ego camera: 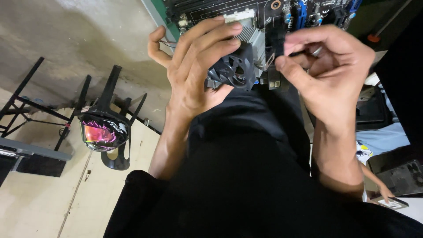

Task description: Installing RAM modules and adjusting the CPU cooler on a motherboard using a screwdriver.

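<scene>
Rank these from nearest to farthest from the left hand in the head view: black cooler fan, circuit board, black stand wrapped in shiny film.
1. Black cooler fan: held in the left hand.
2. Circuit board: just behind, top centre.
3. Black stand wrapped in shiny film: far off, lower left.

Left hand (194, 66): raised, fingers spread and curled, palm to the right.
Right hand (328, 66): raised, thumb and fingers pinched together.
Forearms: both bare, upright.

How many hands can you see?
3. The person's left hand grips a black round cooling fan. Their right hand pinches something small beside it. Another person's hand shows at the lower right edge. More may be hidden.
</scene>
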